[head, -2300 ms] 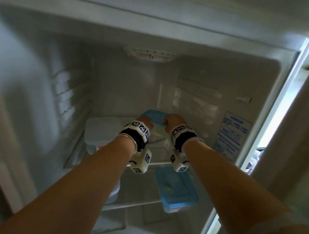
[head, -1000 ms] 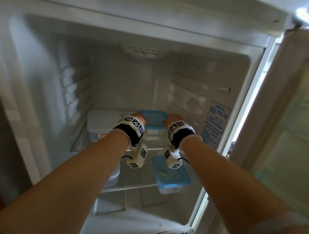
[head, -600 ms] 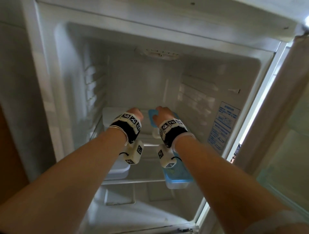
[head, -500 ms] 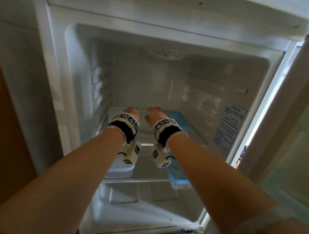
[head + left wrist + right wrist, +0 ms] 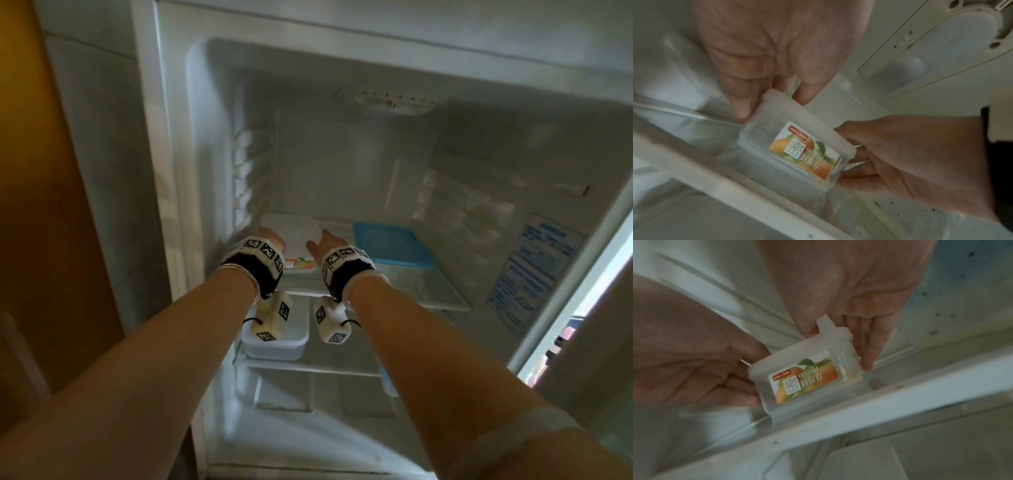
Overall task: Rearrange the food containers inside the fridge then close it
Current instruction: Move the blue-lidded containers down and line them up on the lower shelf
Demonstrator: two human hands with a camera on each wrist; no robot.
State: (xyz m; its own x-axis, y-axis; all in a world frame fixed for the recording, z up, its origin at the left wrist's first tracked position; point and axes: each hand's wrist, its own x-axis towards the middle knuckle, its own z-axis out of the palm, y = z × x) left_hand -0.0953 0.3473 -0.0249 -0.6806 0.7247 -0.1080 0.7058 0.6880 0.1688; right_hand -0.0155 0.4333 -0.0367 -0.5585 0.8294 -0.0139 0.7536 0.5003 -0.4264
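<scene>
A clear food container with a white lid (image 5: pixel 294 231) and an orange fruit label stands at the left of the fridge's upper glass shelf (image 5: pixel 442 294). My left hand (image 5: pixel 272 240) grips its left end and my right hand (image 5: pixel 323 243) grips its right end. In the left wrist view the left hand (image 5: pixel 774 104) straddles a lid corner of the container (image 5: pixel 797 146) with thumb and fingers. In the right wrist view the right hand (image 5: pixel 838 348) has its thumb by the lid tab and its fingers down the side of the container (image 5: pixel 807 374). A blue-lidded container (image 5: pixel 387 246) stands just to the right.
On the lower shelf stands another white-lidded container (image 5: pixel 294 339), partly behind my left wrist camera. A sliver of a blue-lidded container (image 5: pixel 388 383) shows under my right arm. The fridge door stands open at the right. A brown wall (image 5: pixel 41 205) lies left of the fridge.
Both hands have left the blue-lidded container and moved left onto the white-lidded one. The blue-lidded container now stands alone at the right of the upper shelf.
</scene>
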